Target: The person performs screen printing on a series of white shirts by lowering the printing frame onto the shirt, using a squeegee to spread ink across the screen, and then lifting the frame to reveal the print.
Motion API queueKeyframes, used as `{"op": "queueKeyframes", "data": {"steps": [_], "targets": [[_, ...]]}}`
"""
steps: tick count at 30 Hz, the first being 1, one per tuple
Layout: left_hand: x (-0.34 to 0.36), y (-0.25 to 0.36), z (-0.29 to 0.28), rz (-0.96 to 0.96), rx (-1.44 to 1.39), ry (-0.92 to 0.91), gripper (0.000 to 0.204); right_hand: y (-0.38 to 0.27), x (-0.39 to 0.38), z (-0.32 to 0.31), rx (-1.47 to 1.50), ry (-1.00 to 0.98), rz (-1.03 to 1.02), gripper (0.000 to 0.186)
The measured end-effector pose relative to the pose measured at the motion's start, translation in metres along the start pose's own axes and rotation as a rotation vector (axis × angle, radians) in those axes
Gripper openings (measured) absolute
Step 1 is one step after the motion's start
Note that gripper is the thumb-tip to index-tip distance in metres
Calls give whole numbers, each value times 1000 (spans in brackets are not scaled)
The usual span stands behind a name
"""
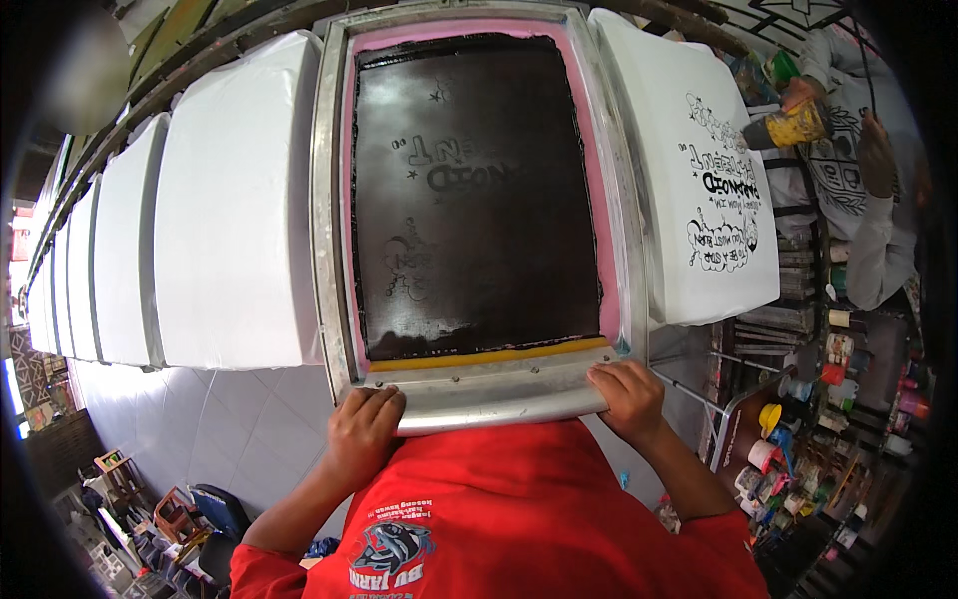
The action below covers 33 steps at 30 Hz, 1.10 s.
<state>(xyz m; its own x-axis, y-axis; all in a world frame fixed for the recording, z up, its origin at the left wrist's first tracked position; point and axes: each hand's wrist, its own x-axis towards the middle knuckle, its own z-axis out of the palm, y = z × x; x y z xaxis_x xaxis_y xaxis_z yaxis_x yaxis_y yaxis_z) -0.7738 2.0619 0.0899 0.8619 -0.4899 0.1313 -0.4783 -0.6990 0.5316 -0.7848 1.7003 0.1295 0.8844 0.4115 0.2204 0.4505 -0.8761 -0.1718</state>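
Before me lies a screen printing frame of bare metal, its mesh coated with wet black ink. Pink shows along the mesh border, and a yellow strip runs along the near side. Faint lettering and star shapes show through the ink. My left hand has its fingers curled over the frame's near left corner. At the near right corner, my right hand grips the same metal edge with bent fingers. Whatever lies under the frame is hidden by it.
White fabric-covered boards stand in a row to the left. A white shirt with black print lies on the right. Beyond it, another person's hand holds a yellow heat gun. Several ink pots crowd shelves at lower right.
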Motion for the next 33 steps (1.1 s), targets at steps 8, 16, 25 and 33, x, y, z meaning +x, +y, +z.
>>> {"op": "queueKeyframes", "data": {"steps": [8,16,25,33], "targets": [[8,-22,35,82,172,219,33,13,8,23,-77,97,2,21],[9,-18,24,76,124,192,30,7,6,21,-43,117,14,18],[128,-83,19,115,277,269,19,91,123,51,-76,123,-23,26],[288,-172,-5,107,338,295,25,181,279,77,-139,171,-86,39]]}}
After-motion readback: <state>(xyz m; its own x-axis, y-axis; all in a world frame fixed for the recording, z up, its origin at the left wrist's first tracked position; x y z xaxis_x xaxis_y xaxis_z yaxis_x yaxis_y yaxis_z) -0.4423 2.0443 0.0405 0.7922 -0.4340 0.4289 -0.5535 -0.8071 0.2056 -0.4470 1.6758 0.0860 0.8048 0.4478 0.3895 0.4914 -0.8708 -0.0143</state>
